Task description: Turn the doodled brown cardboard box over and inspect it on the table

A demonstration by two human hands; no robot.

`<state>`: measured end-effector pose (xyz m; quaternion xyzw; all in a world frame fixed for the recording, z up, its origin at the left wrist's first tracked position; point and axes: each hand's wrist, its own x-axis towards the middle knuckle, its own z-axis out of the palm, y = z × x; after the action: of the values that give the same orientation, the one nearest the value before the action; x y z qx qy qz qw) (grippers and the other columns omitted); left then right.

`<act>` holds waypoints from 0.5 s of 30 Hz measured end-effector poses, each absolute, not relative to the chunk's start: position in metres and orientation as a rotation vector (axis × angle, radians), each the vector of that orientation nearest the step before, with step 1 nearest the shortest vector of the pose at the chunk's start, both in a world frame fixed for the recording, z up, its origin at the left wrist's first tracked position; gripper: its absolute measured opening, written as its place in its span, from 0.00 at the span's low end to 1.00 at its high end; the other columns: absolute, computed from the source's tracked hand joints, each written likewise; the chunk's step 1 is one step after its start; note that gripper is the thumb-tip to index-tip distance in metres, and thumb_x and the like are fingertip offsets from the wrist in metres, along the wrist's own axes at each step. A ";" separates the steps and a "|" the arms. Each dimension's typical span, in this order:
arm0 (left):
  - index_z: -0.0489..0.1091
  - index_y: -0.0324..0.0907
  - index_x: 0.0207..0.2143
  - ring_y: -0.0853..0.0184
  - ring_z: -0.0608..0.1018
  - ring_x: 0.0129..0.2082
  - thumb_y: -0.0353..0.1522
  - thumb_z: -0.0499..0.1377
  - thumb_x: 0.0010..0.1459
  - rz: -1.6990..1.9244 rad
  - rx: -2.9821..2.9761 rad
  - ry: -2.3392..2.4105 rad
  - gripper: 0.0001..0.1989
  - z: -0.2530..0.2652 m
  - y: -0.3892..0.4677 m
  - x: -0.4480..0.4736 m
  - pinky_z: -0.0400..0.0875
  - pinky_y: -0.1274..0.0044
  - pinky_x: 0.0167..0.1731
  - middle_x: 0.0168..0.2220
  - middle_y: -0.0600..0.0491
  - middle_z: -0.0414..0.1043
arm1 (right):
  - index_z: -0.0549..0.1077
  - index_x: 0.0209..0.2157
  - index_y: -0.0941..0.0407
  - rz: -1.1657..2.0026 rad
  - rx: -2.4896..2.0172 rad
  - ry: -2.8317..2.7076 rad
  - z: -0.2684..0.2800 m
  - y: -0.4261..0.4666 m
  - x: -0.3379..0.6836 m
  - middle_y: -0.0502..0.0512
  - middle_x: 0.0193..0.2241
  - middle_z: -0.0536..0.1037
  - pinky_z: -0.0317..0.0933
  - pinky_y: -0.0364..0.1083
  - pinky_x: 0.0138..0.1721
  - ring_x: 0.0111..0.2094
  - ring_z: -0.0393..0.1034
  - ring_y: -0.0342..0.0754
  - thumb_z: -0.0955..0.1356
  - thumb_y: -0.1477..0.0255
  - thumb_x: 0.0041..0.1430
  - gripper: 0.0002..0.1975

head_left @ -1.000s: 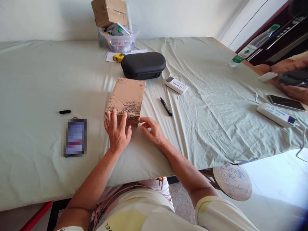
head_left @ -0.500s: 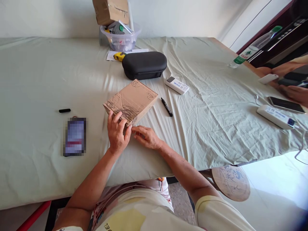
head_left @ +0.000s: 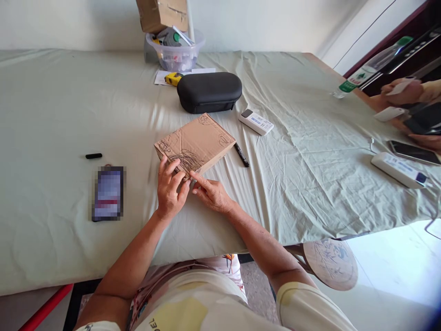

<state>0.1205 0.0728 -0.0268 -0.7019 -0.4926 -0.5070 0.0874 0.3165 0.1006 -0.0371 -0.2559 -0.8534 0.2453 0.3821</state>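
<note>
While the left hand [head_left: 170, 191] rests on a cardboard box [head_left: 201, 137] (scribbled in black), the right hand [head_left: 214, 195] touches its near corner.
Whether either grip is closed cannot be told.

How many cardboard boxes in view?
2. The scribbled box is on the cloth, touched by the left hand and right hand; the far box sits above the plastic tub, partly out of frame. Others could be hidden.

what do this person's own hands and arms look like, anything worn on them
The left hand and right hand are bare, with no gloves, rings or watch visible. Above the bare forearms, the short right sleeve is cream with a yellowish patch.
</note>
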 end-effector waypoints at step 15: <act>0.73 0.45 0.48 0.56 0.65 0.75 0.34 0.56 0.73 -1.614 -2.211 -1.421 0.07 -0.026 0.077 0.106 0.67 0.54 0.70 0.61 0.44 0.75 | 0.52 0.76 0.51 0.507 -1.238 -1.642 -0.034 0.135 0.364 0.49 0.34 0.84 0.65 0.45 0.28 0.21 0.64 0.41 0.66 0.68 0.69 0.38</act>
<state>0.1063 0.0770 -0.0261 -0.7167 -0.4604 -0.5230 0.0287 0.3644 0.1351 -0.0340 -0.5095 -0.6759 0.2086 0.4900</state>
